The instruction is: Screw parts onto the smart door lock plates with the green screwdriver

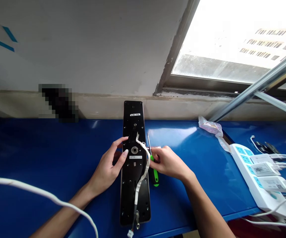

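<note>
A long black door lock panel point(129, 191) lies on the blue table with its screw-dotted back up. My left hand point(109, 165) grips its left edge, thumb and index finger resting on the back face. A white-wrapped cable point(139, 188) comes out of the panel's middle and runs down past its lower end to a small white connector point(130, 233). My right hand point(167, 162) is at the panel's right edge, fingers curled together around something I cannot make out. Partly behind those fingers, a screwdriver point(155, 177) with a green and black handle lies beside the panel, its shaft pointing away.
A white power strip point(242, 168) with several plugged-in adapters point(267, 169) stands on the right. Behind it lies a crumpled plastic packet point(210, 126). A thick white cable point(46, 195) crosses the lower left. The wall point(103, 105) and a metal frame point(242, 96) bound the far side.
</note>
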A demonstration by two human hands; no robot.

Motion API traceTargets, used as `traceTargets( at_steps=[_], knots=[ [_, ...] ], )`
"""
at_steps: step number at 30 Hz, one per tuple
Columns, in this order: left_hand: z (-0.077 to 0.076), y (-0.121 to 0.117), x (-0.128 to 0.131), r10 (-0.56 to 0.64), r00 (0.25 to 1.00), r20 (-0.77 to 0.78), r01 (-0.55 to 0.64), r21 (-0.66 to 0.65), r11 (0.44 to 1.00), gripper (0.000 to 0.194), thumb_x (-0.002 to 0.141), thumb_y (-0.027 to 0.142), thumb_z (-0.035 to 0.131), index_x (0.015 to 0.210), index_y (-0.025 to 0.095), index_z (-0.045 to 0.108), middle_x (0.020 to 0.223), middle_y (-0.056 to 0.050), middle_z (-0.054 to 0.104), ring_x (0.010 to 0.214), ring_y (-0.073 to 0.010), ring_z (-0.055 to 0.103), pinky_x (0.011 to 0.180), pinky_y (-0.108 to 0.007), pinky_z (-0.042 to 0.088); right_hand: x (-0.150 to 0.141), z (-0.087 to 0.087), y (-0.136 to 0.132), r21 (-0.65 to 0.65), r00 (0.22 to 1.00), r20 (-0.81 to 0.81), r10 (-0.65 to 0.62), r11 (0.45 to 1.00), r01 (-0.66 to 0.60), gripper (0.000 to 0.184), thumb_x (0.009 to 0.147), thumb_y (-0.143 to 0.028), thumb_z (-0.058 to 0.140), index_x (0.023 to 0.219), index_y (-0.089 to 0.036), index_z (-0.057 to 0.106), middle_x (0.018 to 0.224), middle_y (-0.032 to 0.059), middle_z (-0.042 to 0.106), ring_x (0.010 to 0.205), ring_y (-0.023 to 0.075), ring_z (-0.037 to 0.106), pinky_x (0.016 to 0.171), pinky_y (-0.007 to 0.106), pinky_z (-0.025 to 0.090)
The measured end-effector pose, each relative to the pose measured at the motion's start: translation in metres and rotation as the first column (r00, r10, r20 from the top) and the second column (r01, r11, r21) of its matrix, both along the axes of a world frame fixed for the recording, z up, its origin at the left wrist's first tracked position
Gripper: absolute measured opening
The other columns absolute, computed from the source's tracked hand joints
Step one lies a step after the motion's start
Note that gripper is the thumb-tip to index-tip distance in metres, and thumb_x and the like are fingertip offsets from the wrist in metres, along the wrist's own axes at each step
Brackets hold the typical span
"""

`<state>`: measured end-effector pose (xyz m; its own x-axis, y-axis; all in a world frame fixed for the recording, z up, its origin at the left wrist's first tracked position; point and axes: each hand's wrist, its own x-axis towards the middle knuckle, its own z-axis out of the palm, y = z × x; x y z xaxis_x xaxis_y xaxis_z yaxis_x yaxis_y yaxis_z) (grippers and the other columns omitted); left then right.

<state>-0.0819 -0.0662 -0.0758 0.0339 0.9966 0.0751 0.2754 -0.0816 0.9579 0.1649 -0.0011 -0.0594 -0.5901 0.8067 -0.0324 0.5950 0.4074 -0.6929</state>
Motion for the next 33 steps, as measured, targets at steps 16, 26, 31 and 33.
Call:
traceTargets(
  at_steps=[16,26,31,33],
  knots=[
    [0.000,-0.004,-0.005,0.275,0.873,-0.403,-0.099,0.405,0.909,0.042,0.106,0.033,0.052,0.149,0.034,0.049,0.152,-0.009,0.043,0.139,-0.0309,0.049,0.117,-0.055,0.046,0.046,0.025,0.021,-0.116,0.681,-0.570,-0.459,0.866,0.486,0.034,0.085,-0.049,0.080,0.094,-0.021,0.064,0.079,0.0003,0.067,0.062,0.0143,0.068,0.056,0.026,0.055],
    [0.082,0.011,0.025,0.024,0.838,-0.545,0.343,0.560,0.754,0.029,0.101,0.022,0.056,0.123,0.031,0.071,0.121,-0.004,0.069,0.109,-0.0261,0.068,0.098,-0.042,0.058,0.086,0.019,0.042,-0.048,0.186,-0.891,-0.414,0.494,0.868,0.043,0.086,-0.051,0.077,0.110,-0.022,0.056,0.091,0.0032,0.072,0.074,0.0178,0.073,0.054,0.026,0.050],
    [0.100,0.045,0.073,-0.286,0.605,-0.743,0.634,0.233,0.737,0.032,0.104,0.032,0.046,0.117,0.025,0.075,0.109,-0.008,0.074,0.106,-0.0293,0.069,0.098,-0.049,0.055,0.093,0.019,0.042,-0.009,0.206,-0.895,-0.396,0.478,0.878,0.039,0.089,-0.057,0.071,0.092,-0.026,0.048,0.063,-0.0055,0.060,0.054,0.0156,0.067,0.049,0.026,0.048],
    [0.092,0.057,0.091,-0.315,0.508,-0.801,0.685,0.155,0.712,0.028,0.103,0.030,0.050,0.110,0.022,0.075,0.102,-0.010,0.074,0.099,-0.0297,0.070,0.093,-0.047,0.056,0.092,0.016,0.043,-0.002,0.229,-0.885,-0.405,0.497,0.868,0.038,0.089,-0.055,0.072,0.090,-0.025,0.048,0.061,-0.0066,0.058,0.051,0.0140,0.064,0.050,0.026,0.048]
  ],
)
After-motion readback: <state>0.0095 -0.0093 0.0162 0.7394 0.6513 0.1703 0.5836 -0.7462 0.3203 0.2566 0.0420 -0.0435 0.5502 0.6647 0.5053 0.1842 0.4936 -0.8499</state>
